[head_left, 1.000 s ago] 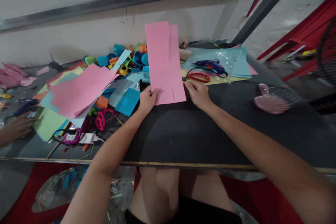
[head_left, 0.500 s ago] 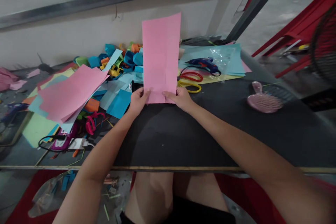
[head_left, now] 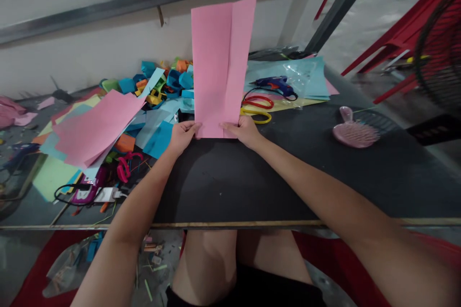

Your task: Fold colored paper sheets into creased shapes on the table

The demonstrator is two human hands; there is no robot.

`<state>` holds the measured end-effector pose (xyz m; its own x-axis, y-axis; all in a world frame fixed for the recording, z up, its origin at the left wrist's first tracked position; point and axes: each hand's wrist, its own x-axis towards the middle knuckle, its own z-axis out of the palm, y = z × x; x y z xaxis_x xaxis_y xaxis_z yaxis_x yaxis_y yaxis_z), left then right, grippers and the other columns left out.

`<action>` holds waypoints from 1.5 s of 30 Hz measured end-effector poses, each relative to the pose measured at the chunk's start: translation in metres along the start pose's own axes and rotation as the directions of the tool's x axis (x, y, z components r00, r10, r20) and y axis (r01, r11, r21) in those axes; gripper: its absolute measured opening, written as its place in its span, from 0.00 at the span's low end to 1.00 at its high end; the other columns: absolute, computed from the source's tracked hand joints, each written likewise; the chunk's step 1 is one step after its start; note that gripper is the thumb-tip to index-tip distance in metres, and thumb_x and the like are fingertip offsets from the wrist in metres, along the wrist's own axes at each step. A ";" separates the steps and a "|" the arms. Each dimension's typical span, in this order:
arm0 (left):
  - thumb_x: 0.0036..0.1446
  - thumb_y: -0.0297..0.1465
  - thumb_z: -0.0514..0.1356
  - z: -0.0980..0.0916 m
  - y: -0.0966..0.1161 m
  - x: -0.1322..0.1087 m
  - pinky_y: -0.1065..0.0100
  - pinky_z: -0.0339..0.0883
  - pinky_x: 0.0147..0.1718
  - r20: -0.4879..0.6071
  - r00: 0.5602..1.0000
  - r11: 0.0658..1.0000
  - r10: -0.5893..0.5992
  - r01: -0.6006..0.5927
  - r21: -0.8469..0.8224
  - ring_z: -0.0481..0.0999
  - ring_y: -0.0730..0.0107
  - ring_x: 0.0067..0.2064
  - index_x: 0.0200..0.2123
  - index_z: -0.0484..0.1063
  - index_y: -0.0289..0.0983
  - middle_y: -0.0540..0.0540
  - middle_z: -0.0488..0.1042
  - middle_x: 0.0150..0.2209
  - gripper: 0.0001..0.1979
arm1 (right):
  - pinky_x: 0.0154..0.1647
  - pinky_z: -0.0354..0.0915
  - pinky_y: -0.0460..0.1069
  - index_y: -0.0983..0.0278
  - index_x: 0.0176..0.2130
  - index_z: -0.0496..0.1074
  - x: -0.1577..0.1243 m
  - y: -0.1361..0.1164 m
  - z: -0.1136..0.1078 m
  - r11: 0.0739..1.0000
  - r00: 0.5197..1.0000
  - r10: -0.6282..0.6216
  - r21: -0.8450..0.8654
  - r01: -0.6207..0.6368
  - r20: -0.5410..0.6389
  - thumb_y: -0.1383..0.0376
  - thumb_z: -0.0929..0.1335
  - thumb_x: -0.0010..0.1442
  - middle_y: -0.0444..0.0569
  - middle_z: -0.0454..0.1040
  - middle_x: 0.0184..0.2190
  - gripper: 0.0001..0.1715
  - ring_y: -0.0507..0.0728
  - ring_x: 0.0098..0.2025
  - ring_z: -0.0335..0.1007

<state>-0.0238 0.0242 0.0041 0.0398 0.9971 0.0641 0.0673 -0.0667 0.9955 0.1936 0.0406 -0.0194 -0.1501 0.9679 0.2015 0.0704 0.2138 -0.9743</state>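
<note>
A tall sheet of pink paper [head_left: 212, 67] stands up in front of me, with a lengthwise fold that sets its right strip at an angle. My left hand [head_left: 183, 137] pinches its lower left corner between thumb and fingers. At the lower right edge my right hand [head_left: 248, 132] grips it too, thumb across the front and fingers behind, out of sight. Just behind the right hand lie scissors with a yellow handle [head_left: 261, 116] and a red handle [head_left: 258, 101]; the sheet covers part of them.
Left on the dark table [head_left: 230, 187] are stacked coloured papers [head_left: 97, 124], folded paper pieces [head_left: 154, 88], pink scissors [head_left: 124, 167] and a purple device with a cable [head_left: 87, 187]. Rightward lie a blue glue gun [head_left: 275, 85], a pink hairbrush [head_left: 355, 133] and a fan [head_left: 441, 53].
The pink sheet rises higher in view, and its right strip now angles more visibly along the fold. My left hand has shifted slightly left; both hands still grip the bottom.
</note>
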 end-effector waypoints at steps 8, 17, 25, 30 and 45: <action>0.43 0.48 0.70 0.000 -0.002 -0.002 0.69 0.67 0.27 0.031 0.999 0.999 0.016 -0.016 0.028 0.73 0.72 0.27 0.31 0.80 0.34 0.45 0.78 0.28 0.22 | 0.53 0.72 0.64 0.64 0.40 0.76 -0.001 -0.002 0.002 0.996 1.000 0.008 0.084 -0.005 -0.026 0.46 0.77 0.44 0.55 0.80 0.44 0.31 0.68 0.49 0.75; 0.46 0.52 0.66 -0.002 -0.001 -0.004 0.71 0.64 0.27 0.102 0.994 0.995 0.036 -0.046 0.090 0.69 0.75 0.26 0.24 0.79 0.34 0.49 0.75 0.24 0.24 | 0.52 0.72 0.66 0.65 0.37 0.77 -0.005 -0.009 0.002 0.996 0.998 0.051 0.067 -0.054 0.039 0.43 0.77 0.41 0.57 0.80 0.42 0.34 0.69 0.45 0.77; 0.43 0.54 0.68 -0.001 0.001 -0.004 0.70 0.65 0.27 0.090 0.996 1.000 0.004 -0.005 0.009 0.71 0.72 0.27 0.27 0.79 0.34 0.48 0.76 0.25 0.26 | 0.54 0.71 0.67 0.64 0.40 0.77 -0.002 -0.010 0.001 1.000 0.997 0.022 0.020 -0.023 0.073 0.45 0.78 0.41 0.56 0.80 0.44 0.33 0.68 0.48 0.77; 0.42 0.54 0.68 0.000 -0.002 -0.002 0.68 0.67 0.31 0.008 0.998 0.998 0.058 -0.058 0.010 0.72 0.71 0.30 0.28 0.79 0.35 0.48 0.77 0.28 0.26 | 0.54 0.72 0.66 0.65 0.40 0.78 -0.004 -0.012 0.001 0.999 0.993 0.006 -0.049 0.000 0.122 0.47 0.77 0.44 0.57 0.80 0.44 0.30 0.69 0.47 0.77; 0.41 0.54 0.69 0.000 0.001 -0.004 0.70 0.66 0.28 -0.003 1.000 0.999 -0.013 0.013 -0.050 0.70 0.73 0.27 0.25 0.78 0.35 0.49 0.75 0.25 0.26 | 0.51 0.73 0.65 0.67 0.43 0.78 -0.007 -0.008 0.000 0.999 0.990 0.043 -0.009 -0.042 0.136 0.49 0.77 0.45 0.57 0.80 0.44 0.31 0.68 0.46 0.78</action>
<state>-0.0243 0.0204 0.0044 0.0356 0.9981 0.0510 0.0175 -0.0517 0.9985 0.1946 0.0318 -0.0129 -0.2796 0.9492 0.1444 0.0857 0.1745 -0.9809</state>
